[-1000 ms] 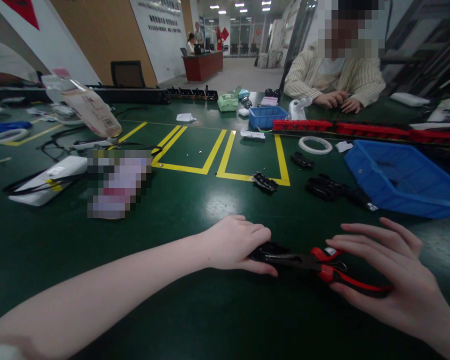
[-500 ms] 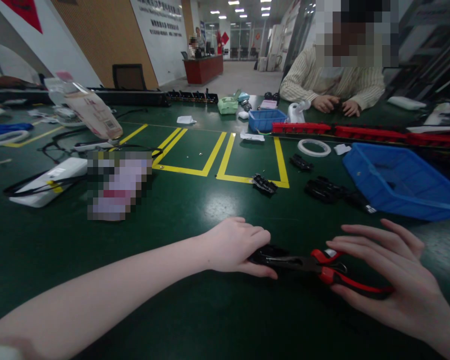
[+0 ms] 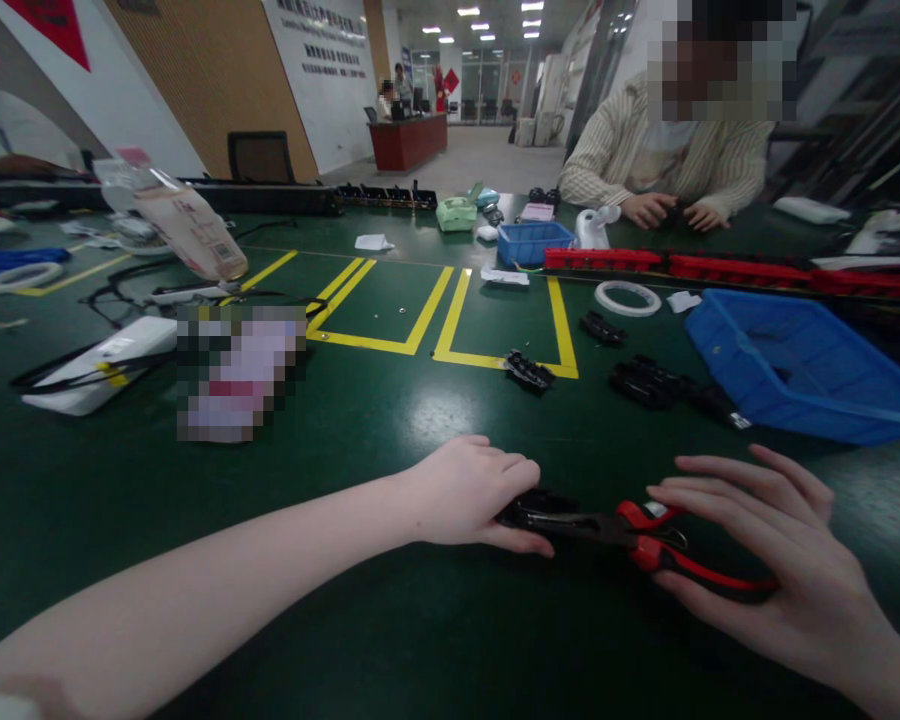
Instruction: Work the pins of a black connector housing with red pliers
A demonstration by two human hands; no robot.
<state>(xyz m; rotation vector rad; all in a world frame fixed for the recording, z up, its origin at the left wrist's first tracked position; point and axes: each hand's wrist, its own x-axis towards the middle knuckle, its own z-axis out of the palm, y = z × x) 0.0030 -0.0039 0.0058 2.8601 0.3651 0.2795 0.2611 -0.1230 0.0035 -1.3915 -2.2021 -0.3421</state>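
My left hand (image 3: 471, 492) rests on the green table (image 3: 390, 620), its fingers curled over a small black plastic part (image 3: 540, 505). The nose of red-handled pliers (image 3: 649, 545) reaches into that part. My right hand (image 3: 772, 560) lies over the pliers' handles with its fingers stretched and spread, the thumb beneath the lower handle. Whether it grips the handles firmly is unclear.
More black parts (image 3: 529, 370) (image 3: 649, 382) lie beyond the hands. A blue bin (image 3: 795, 365) stands at the right, a white tape ring (image 3: 628, 297) and red strips (image 3: 720, 266) behind it. A person in a striped shirt (image 3: 667, 160) works opposite. White boxes (image 3: 101, 365) and cables lie left.
Both hands and the pliers stay nearly still; only the view shifts slightly.
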